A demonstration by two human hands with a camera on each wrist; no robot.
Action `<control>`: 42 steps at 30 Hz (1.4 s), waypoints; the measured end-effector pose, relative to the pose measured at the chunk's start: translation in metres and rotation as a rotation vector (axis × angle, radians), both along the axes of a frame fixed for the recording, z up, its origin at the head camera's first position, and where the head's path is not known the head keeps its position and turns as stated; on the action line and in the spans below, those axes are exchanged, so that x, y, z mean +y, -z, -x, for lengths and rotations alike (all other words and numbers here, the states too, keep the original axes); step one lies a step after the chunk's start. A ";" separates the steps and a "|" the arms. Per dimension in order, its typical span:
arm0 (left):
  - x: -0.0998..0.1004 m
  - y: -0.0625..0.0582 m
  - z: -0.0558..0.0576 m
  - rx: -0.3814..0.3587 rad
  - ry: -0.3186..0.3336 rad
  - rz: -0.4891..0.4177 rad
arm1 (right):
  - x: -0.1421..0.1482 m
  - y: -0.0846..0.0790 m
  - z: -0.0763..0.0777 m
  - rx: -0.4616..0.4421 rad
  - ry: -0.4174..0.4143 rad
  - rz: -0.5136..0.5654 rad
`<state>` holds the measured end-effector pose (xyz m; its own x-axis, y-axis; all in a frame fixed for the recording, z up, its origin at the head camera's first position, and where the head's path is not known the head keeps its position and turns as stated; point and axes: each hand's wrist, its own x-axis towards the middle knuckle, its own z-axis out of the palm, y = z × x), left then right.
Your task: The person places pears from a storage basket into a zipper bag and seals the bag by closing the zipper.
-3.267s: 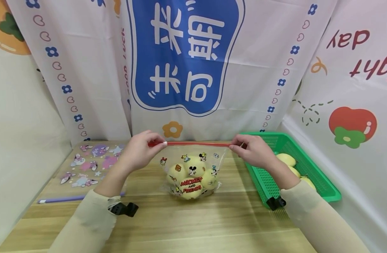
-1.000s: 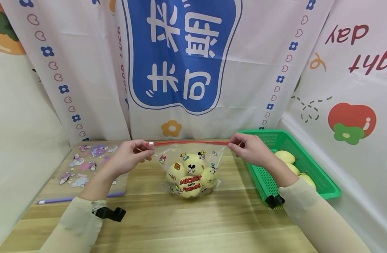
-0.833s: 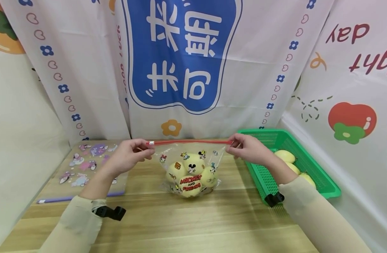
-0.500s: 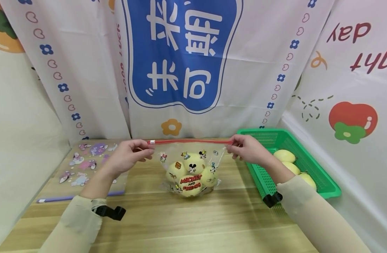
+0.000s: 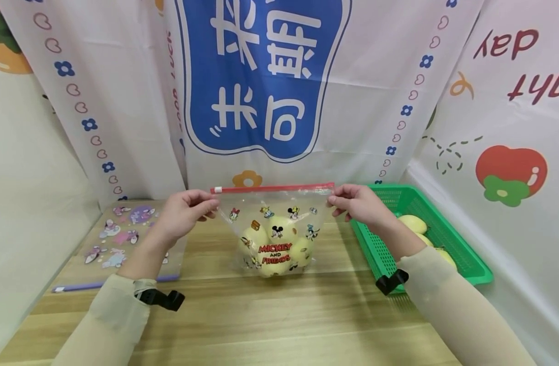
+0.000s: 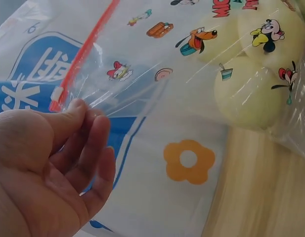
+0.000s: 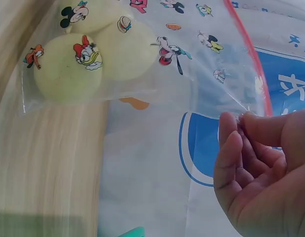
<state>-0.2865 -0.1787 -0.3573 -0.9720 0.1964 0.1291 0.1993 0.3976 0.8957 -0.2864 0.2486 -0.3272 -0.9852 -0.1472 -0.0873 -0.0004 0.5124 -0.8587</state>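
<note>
from my station i have the clear bag [image 5: 275,249] in the middle of the head view, hung upright between both hands; the left hand [image 5: 185,211] pinches its upper left corner between thumb and fingers, and the right hand [image 5: 362,206] pinches its upper right corner the same way; my wrist views show both grips on the film, just beside the red strip [image 5: 275,188] that edges the top; a white slider [image 5: 217,190] sits at the strip's left end, near the left fingertips; i cannot tell whether the strip is sealed.

pale yellow fruits [image 5: 281,229] bunch in the lower part of the bag, behind its cartoon figures and red lettering; i cannot tell whether its bottom touches the wooden table [image 5: 261,325].

at the left of the frame i see a second bag [image 5: 119,236] lying flat, its purple strip [image 5: 87,286] towards the bottom, partly behind the left forearm; at the right stands a green basket [image 5: 458,239] with more yellow fruits [image 5: 413,223] in it, partly behind the right forearm; a printed white cloth [image 5: 137,101] fills the top, with a blue patch at upper centre.
</note>
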 end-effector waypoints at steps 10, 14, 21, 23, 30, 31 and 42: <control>0.012 -0.019 0.024 -0.060 -0.075 -0.062 | -0.003 -0.012 0.018 -0.034 0.069 0.073; 0.017 -0.020 0.037 -0.078 -0.107 -0.060 | -0.005 -0.013 0.030 -0.034 0.097 0.077; 0.027 -0.018 0.062 -0.123 -0.142 -0.059 | -0.010 -0.010 0.054 -0.030 0.163 0.113; 0.030 -0.018 0.072 -0.134 -0.158 -0.071 | -0.012 -0.010 0.061 -0.032 0.188 0.121; 0.038 -0.009 0.103 -0.199 -0.211 -0.157 | -0.022 -0.001 0.092 -0.072 0.236 0.193; 0.038 -0.006 0.107 -0.208 -0.222 -0.174 | -0.024 0.002 0.096 -0.073 0.242 0.216; 0.045 0.018 0.128 -0.239 -0.270 -0.349 | -0.035 0.038 0.124 -0.071 0.313 0.434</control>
<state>-0.4142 -0.1336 -0.3755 -0.9926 -0.0817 -0.0900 -0.0962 0.0753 0.9925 -0.4104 0.2132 -0.3650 -0.9817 0.1153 -0.1518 0.1612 0.0765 -0.9840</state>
